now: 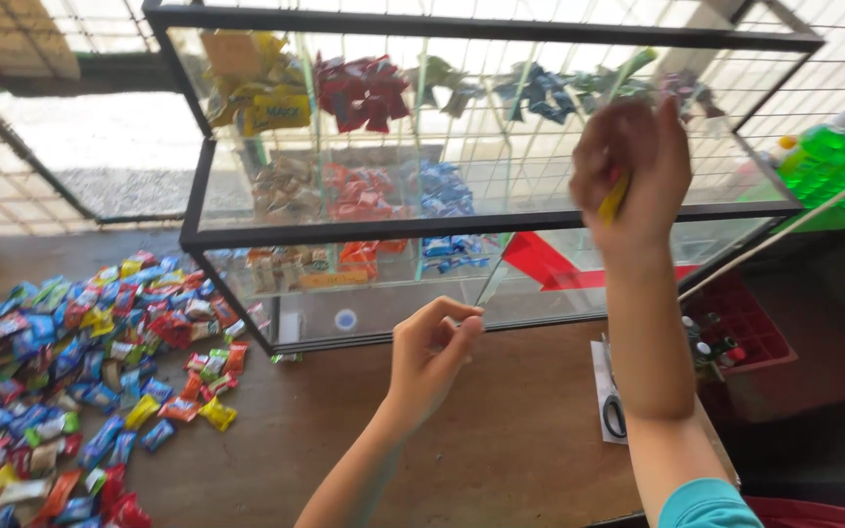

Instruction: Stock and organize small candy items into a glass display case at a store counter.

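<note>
On the brown table (501,430), at the far left, lay a loose heap of wrapped sweets (70,381) in many colours, well apart from both hands. To its right stood a glass display case (198,210) with a black frame, its shelves stocked with more packets. In front of the case's lower shelf, the left hand (429,354) was pinched shut, thumb against fingertips, on the lower end of a thin clear strip (494,284); the strip was hard to make out against the glass. Its long axis ran steeply up and to the right, toward the right hand (631,168). That hand was raised higher, level with the middle shelf, fingers curled closed around a small yellow object (615,198), perhaps a cutter or marker; I could not tell which. Scissors (613,396) lay on the table below the right forearm, nearer that hand than the left.
</note>
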